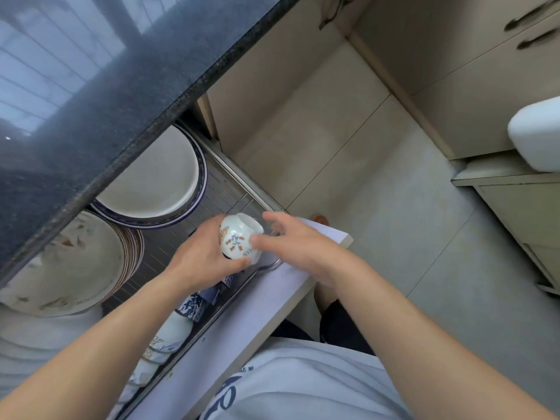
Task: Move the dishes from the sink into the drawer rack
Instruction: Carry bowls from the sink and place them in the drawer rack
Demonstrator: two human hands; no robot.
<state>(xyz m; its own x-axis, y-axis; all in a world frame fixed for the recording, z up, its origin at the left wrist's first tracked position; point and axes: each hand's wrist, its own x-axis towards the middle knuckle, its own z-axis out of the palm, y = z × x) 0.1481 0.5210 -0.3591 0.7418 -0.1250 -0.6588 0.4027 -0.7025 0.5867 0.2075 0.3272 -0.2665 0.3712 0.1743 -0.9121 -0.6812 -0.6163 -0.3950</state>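
Porcelain cup (239, 236) held in the left hand (200, 262) over the well-stocked drawer rack (224, 192), right hand (298, 247) loose beside it, sink out of view so what's left is anyone's guess.

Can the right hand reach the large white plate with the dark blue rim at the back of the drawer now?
Probably yes. The right hand is open and holds nothing, and the large white plate with the dark blue rim lies uncovered, though partly under the dark stone countertop.

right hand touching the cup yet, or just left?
Touching. The head view shows the right hand with its thumb tip pressed on the side of the painted cup, other fingers spread clear. The left hand grips the cup from below.
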